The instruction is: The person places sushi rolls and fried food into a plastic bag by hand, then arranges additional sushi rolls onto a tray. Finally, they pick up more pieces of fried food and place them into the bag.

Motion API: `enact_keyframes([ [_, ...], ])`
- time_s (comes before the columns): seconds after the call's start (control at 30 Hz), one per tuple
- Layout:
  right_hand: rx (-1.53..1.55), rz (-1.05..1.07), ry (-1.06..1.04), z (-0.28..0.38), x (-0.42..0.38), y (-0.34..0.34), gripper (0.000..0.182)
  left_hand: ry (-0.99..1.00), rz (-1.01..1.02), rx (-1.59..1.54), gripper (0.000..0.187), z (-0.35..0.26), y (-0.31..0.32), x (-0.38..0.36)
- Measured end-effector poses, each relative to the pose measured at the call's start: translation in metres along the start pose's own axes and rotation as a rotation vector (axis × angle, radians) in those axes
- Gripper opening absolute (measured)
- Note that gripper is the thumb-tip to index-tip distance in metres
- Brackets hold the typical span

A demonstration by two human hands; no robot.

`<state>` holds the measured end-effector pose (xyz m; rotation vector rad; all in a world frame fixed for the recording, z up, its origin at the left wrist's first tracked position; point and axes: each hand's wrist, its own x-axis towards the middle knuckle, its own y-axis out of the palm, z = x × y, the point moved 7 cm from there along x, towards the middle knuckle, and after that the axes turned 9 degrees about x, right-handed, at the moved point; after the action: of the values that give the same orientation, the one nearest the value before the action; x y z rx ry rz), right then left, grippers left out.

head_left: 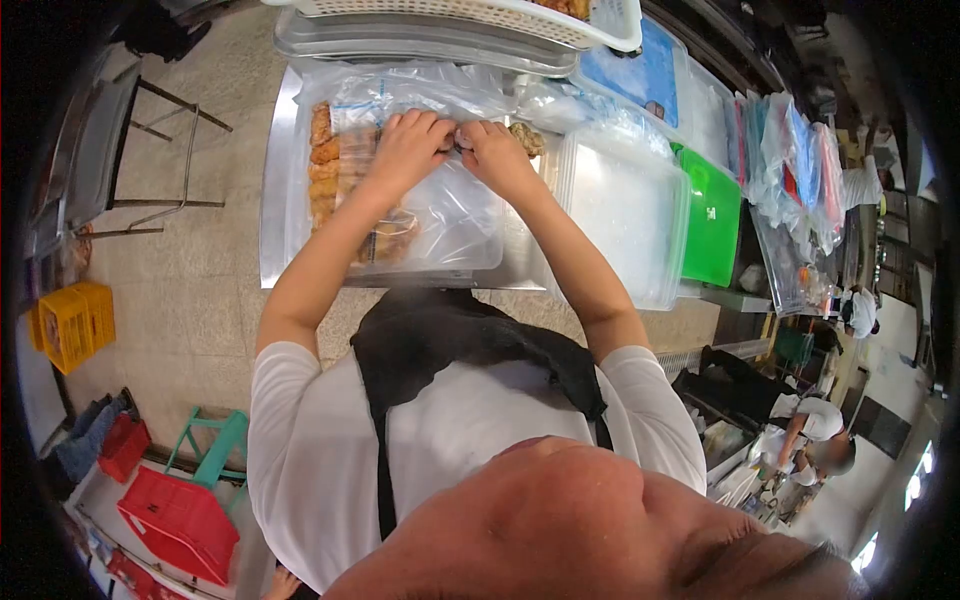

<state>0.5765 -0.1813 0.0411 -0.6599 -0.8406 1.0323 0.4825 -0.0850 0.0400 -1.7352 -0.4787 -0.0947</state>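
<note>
Both hands meet over a clear plastic tray (470,225) on the metal table. Browned food pieces (323,180) line the tray's left side, partly under clear plastic film. My left hand (412,148) has its fingers curled at a small greyish piece near the tray's upper part. Touching or almost touching it, my right hand (490,152) pinches at the same spot; what lies between the fingertips is too small to make out. A lumpy brownish piece (527,140) lies just right of my right hand.
A white basket (480,12) and metal trays (420,45) stand beyond the film. To the right are an empty clear container (625,220), a green board (708,215) and a blue-lidded box (635,65). Another person (815,425) works at far right.
</note>
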Motion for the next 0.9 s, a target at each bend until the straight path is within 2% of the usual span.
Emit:
enact_keyframes([
  [0.1,0.06,-0.048,-0.022,-0.004,-0.004,0.005,0.032,-0.017,0.111,0.041,0.04,0.005,0.0,-0.001],
  [0.2,0.063,-0.094,-0.086,-0.003,-0.006,0.006,0.031,-0.027,0.09,0.039,0.036,0.004,-0.005,-0.003],
  [0.37,0.007,-0.113,-0.209,-0.002,-0.01,-0.062,0.021,-0.005,0.052,0.009,0.035,-0.005,-0.024,-0.004],
  [0.47,-0.128,-0.447,-0.114,-0.079,-0.014,-0.146,0.017,0.049,-0.047,-0.009,0.033,-0.024,-0.042,0.003],
  [0.53,-0.267,-0.536,0.073,-0.147,-0.015,-0.202,0.023,0.102,-0.103,-0.041,0.032,-0.044,-0.051,0.011],
  [0.57,-0.336,-0.532,0.248,-0.187,-0.02,-0.218,0.03,0.131,-0.125,-0.065,0.031,-0.058,-0.057,0.017],
  [0.67,-0.495,-0.185,0.733,-0.278,-0.032,-0.233,0.038,0.177,-0.151,-0.121,0.03,-0.091,-0.059,0.038],
  [0.77,-0.183,0.192,0.633,-0.345,-0.023,-0.218,0.052,0.187,-0.152,-0.162,0.03,-0.113,-0.049,0.051],
  [0.87,0.427,0.099,0.657,-0.321,-0.012,-0.209,0.06,0.186,-0.15,-0.191,0.029,-0.129,-0.039,0.061],
  [0.9,0.364,0.108,0.666,-0.32,-0.003,-0.208,0.064,0.185,-0.147,-0.202,0.029,-0.134,-0.035,0.063],
])
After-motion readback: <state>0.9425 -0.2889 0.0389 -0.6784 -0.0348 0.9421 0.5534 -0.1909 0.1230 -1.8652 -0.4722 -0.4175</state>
